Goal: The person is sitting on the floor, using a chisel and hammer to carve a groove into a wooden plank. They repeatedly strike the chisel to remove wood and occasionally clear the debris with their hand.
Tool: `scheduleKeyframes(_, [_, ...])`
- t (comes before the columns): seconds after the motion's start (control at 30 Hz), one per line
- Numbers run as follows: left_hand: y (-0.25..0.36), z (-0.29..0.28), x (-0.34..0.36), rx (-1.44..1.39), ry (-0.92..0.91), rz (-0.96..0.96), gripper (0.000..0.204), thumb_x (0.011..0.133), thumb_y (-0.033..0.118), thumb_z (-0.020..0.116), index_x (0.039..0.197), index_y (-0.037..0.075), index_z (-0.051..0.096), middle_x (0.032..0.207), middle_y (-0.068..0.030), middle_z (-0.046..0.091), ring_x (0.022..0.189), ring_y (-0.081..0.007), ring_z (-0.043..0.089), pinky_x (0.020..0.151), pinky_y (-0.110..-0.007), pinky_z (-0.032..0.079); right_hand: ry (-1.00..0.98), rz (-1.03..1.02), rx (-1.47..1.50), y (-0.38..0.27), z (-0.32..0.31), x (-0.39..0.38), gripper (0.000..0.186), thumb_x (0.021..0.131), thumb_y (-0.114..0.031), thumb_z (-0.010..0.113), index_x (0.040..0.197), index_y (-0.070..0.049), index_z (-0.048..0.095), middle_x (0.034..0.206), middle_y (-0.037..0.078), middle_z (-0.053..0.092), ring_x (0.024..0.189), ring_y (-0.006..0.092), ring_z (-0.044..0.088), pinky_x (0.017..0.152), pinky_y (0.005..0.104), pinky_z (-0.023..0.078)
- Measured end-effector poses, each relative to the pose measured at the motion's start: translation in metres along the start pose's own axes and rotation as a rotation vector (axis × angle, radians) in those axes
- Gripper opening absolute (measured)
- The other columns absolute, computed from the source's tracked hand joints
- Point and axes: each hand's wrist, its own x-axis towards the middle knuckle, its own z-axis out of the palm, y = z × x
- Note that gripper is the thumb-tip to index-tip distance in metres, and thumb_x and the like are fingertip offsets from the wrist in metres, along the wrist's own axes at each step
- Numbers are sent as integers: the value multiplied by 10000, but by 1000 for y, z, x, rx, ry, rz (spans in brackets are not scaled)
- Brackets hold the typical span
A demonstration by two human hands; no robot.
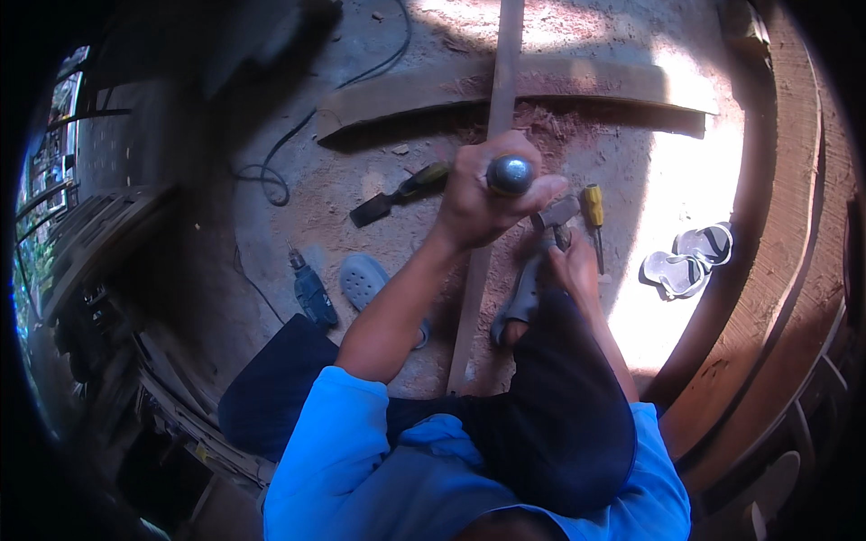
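My left hand (474, 203) is raised over a long thin wooden strip (471, 298) lying on the dusty ground. Its fingers are closed around a tool handle with a round shiny metal end cap (510, 174) that points up at me; the rest of the tool is hidden by the hand. My right hand (575, 268) reaches down past my knee and grips the short handle of a hammer (556, 215), whose grey head lies beside the strip. A yellow-handled screwdriver (593, 216) lies just right of the hammer head.
A chisel with a yellow and black handle (401, 191), a blue drill (311, 293) and a grey clog (363, 279) lie to the left. A curved plank (577, 83) crosses the strip at the top. White sandals (687, 260) and big curved timbers (785, 270) are on the right. A black cable (271, 176) runs at the upper left.
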Motion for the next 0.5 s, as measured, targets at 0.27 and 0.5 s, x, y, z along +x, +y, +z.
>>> scheduleKeyframes(0.27, [25, 16, -39, 74, 117, 528, 199, 761, 17, 808, 774, 82, 620, 682, -44, 621, 631, -139, 625, 574, -303, 500, -124, -40, -351, -2, 1, 32, 293, 881, -171, 618, 1086, 37, 618, 1000, 319, 711, 984, 480, 697, 877, 557, 548])
scheduleKeyframes(0.5, [3, 2, 94, -91, 214, -468, 230, 819, 177, 787, 714, 82, 606, 585, 2, 582, 431, -106, 504, 437, -301, 413, -142, -23, -484, -5, -4, 36, 286, 893, -182, 577, 1050, 28, 691, 1063, 304, 717, 1037, 448, 703, 924, 530, 557])
